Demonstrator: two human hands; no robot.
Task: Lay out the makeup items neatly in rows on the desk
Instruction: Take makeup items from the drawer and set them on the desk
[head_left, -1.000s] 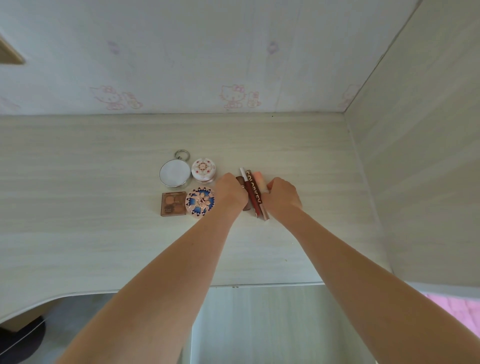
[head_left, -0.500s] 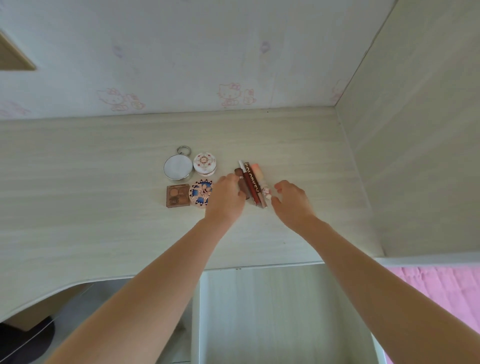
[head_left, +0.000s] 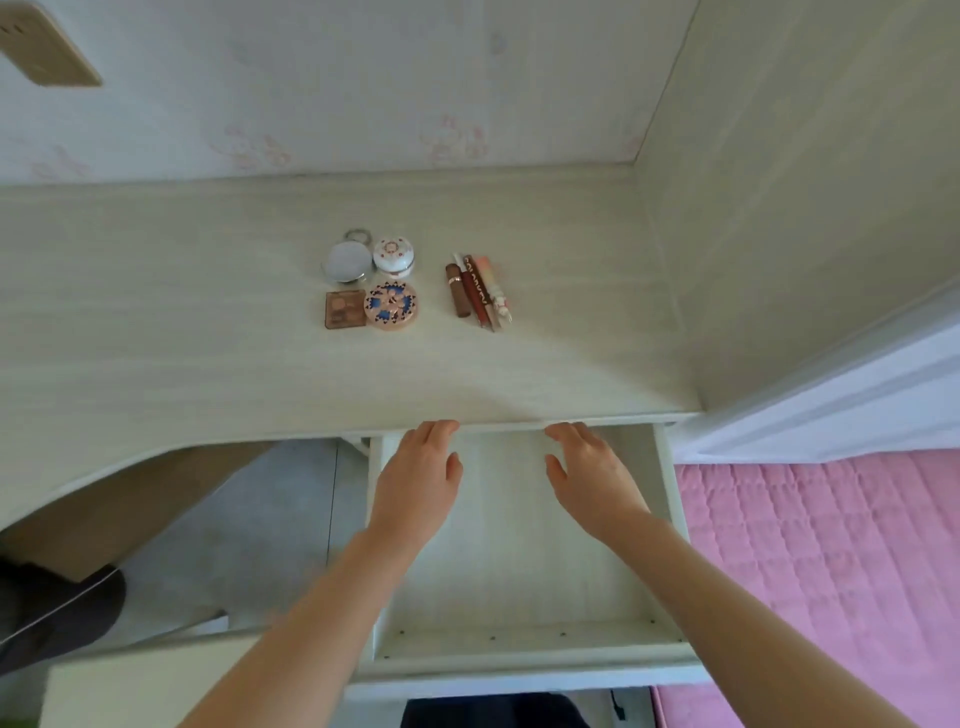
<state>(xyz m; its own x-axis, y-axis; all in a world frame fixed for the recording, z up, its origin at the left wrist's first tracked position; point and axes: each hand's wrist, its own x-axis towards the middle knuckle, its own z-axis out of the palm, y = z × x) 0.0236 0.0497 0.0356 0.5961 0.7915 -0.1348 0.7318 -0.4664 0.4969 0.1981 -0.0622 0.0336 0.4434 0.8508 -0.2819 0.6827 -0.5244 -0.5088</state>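
While our left hand (head_left: 415, 478) and right hand (head_left: 592, 475) hover over the pulled-out drawer (head_left: 667, 483), fingers relaxed and apart, gripping nothing, the makeup items lie well beyond both fingertips on the pale wood-grain surface (head_left: 156, 312). Ahead of our left grip sit four compacts in two rows: a round silver mirror (head_left: 347, 262) with a ring, a white domed pot (head_left: 394, 255) with red dots, a square brown palette (head_left: 345, 309) and a round compact (head_left: 390, 305) patterned in blue and pink. Between the two grips, farther out, a brown lipstick (head_left: 457, 290), a dark red tube (head_left: 478, 291) and a peach pencil (head_left: 493, 283) lie side by side, touching. We see white lettering on the red tube, too blurred to read. Our fingertips are near the surface edge; whether they touch it we cannot tell.
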